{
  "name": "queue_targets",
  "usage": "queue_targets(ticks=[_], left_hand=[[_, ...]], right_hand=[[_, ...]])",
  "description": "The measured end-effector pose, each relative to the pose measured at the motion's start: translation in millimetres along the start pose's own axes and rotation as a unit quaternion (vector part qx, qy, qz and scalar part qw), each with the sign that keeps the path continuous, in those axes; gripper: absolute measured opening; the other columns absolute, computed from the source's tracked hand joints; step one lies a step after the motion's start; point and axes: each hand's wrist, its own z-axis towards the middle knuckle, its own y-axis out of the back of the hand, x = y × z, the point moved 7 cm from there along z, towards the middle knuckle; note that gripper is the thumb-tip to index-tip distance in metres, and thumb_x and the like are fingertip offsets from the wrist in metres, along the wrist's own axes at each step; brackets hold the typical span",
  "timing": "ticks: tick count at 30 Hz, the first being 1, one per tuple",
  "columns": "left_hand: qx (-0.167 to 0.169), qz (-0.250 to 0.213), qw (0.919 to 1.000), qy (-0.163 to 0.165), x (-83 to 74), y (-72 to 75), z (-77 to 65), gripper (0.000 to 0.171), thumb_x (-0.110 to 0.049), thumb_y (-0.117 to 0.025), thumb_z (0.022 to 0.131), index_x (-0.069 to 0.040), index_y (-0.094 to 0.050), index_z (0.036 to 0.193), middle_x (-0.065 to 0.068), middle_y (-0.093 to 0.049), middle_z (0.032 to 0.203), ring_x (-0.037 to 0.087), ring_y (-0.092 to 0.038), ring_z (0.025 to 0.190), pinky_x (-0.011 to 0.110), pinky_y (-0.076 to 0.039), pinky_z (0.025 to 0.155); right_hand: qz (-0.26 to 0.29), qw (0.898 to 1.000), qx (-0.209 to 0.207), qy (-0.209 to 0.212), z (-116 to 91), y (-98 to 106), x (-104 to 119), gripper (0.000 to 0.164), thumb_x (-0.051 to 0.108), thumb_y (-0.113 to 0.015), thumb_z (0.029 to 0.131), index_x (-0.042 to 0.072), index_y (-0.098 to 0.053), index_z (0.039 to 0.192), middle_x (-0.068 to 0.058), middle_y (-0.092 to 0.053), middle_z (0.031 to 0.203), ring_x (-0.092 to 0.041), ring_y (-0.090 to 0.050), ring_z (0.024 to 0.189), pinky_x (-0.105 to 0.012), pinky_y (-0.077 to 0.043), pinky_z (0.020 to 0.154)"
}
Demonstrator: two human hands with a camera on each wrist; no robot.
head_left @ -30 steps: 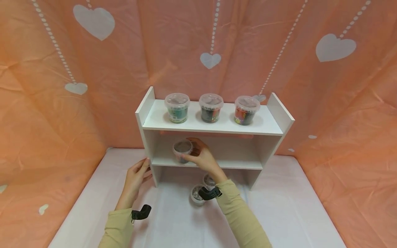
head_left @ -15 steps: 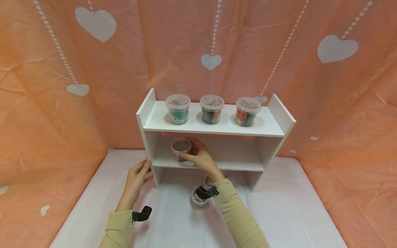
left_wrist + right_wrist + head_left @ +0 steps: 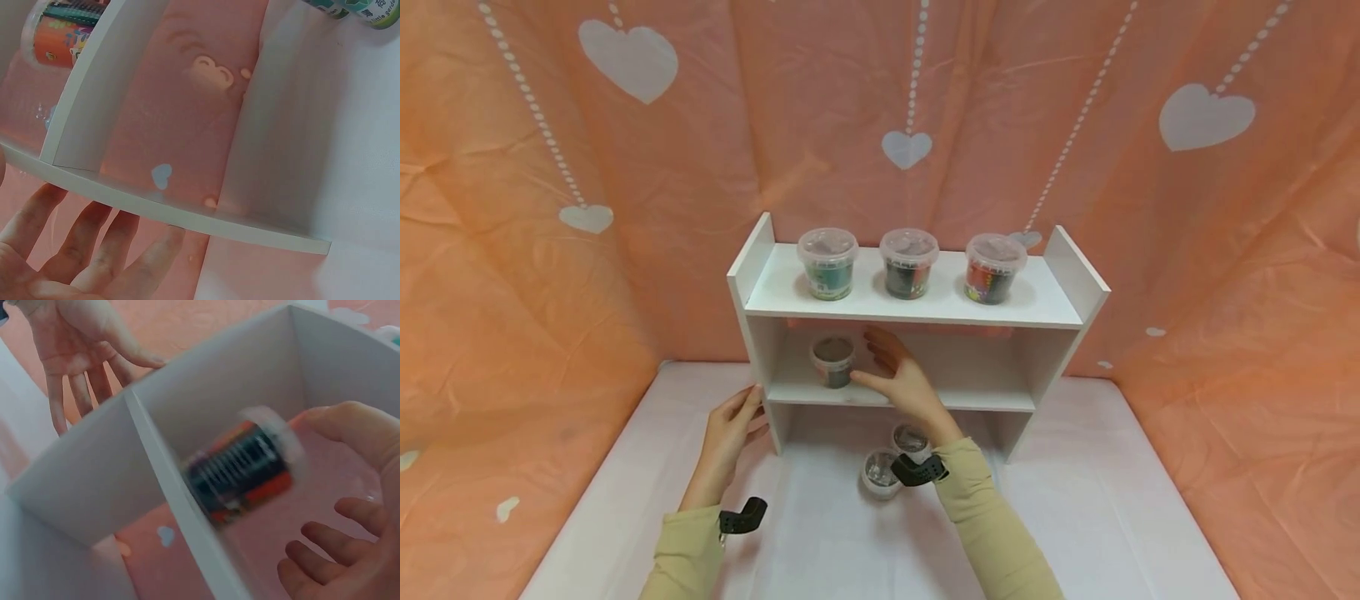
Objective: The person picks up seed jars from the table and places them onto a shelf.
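On the left part of the middle board of the white shelf unit (image 3: 977, 385) stands a small lidded plastic tub (image 3: 833, 367) with a dark and red label. My right hand (image 3: 912, 388) is just to the tub's right, thumb and fingers spread with nothing between them. In the right wrist view the tub (image 3: 240, 472) is upright on the board, blurred, and the thumb extends near its lid. My left hand (image 3: 726, 437) rests its fingertips against the outside of the unit's left side panel. The left wrist view shows those fingers (image 3: 84, 237) fairly straight along the panel edge.
Three similar tubs stand in a row on the top board: a green one (image 3: 827, 265), a dark and red one (image 3: 908, 265) and a red and black one (image 3: 992, 268). Two more tubs (image 3: 880, 473) (image 3: 912, 442) stand on the white table below, partly behind my right wrist.
My right hand has let go of the tub on the middle board and drawn away to the right. The tub has shifted slightly left and now stands alone. My left hand has stayed put.
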Motion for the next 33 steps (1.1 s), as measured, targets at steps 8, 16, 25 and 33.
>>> queue_targets(ticks=[8, 16, 25, 33], left_hand=[[0.001, -0.004, 1.0000, 0.000, 0.3, -1.8, 0.3, 0.062, -0.043, -0.052, 0.097, 0.001, -0.046, 0.139, 0.020, -0.048, 0.136, 0.021, -0.056, 0.111, 0.039, -0.050, 0.091], [0.007, 0.000, 1.0000, 0.003, -0.3, -0.6, -0.6, 0.061, -0.042, -0.050, 0.098, 0.001, -0.044, 0.141, 0.020, -0.046, 0.138, 0.017, -0.056, 0.110, 0.039, -0.050, 0.092], [0.012, -0.001, 0.9999, 0.006, 0.9, -2.3, 1.4, 0.063, -0.043, -0.050, 0.098, 0.001, -0.043, 0.141, 0.020, -0.046, 0.138, 0.033, -0.048, 0.122, 0.038, -0.050, 0.092], [0.014, 0.000, 0.9999, -0.007, 0.8, -0.8, 2.9, 0.063, -0.043, -0.050, 0.098, 0.003, -0.042, 0.141, 0.021, -0.045, 0.138, 0.037, -0.047, 0.122, 0.039, -0.050, 0.091]], right_hand=[[0.019, 0.999, -0.003, 0.036, -14, 32, -6, 0.070, -0.008, -0.067, 0.085, 0.002, -0.035, 0.146, -0.019, -0.040, 0.145, -0.033, -0.036, 0.133, -0.046, -0.028, 0.111], [0.056, 0.997, 0.010, 0.052, -39, 46, -15, 0.068, -0.003, -0.069, 0.085, 0.002, -0.037, 0.145, -0.020, -0.044, 0.141, -0.034, -0.041, 0.130, -0.043, -0.033, 0.109], [0.084, 0.995, 0.032, 0.053, -70, 48, -26, 0.064, -0.002, -0.068, 0.087, -0.007, -0.035, 0.142, -0.027, -0.043, 0.138, -0.039, -0.041, 0.129, -0.046, -0.034, 0.108], [0.073, 0.993, 0.052, 0.073, -96, 49, -33, 0.064, -0.008, -0.065, 0.087, -0.012, -0.031, 0.141, -0.031, -0.041, 0.138, -0.044, -0.038, 0.128, -0.050, -0.032, 0.107]])
